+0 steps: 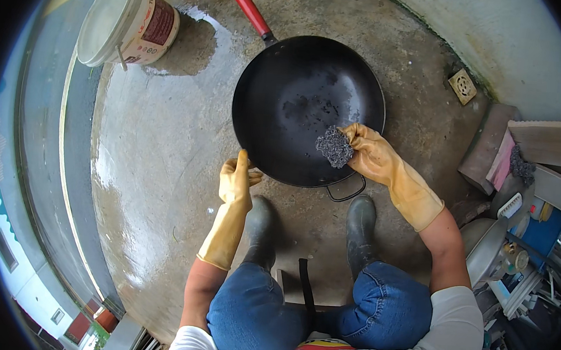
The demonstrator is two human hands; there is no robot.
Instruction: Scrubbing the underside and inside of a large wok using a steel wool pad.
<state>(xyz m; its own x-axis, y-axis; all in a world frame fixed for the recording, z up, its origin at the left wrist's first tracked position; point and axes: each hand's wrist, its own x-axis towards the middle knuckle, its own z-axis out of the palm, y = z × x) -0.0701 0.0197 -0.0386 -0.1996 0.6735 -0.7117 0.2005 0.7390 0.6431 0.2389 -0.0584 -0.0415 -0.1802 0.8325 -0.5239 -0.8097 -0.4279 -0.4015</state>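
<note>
A black wok (299,98) with a red handle (250,10) lies on the wet concrete floor in front of me. Dark specks are scattered over the middle of its inner surface. My right hand (370,152), in a yellow rubber glove, pinches a grey steel wool scourer (334,147) over the wok's near right side. At the near left rim is my left hand (236,178), gloved likewise, with a finger upright against the edge and the others curled below it. A small wire loop handle (346,190) sticks out from the wok's near side.
A white bucket (125,24) stands on the far left beside a wet patch. A square floor drain (462,87) sits near the wall at far right. Piled along the right side are assorted items, including a white brush (510,205). My dark rubber boots (362,223) flank the wok's near side.
</note>
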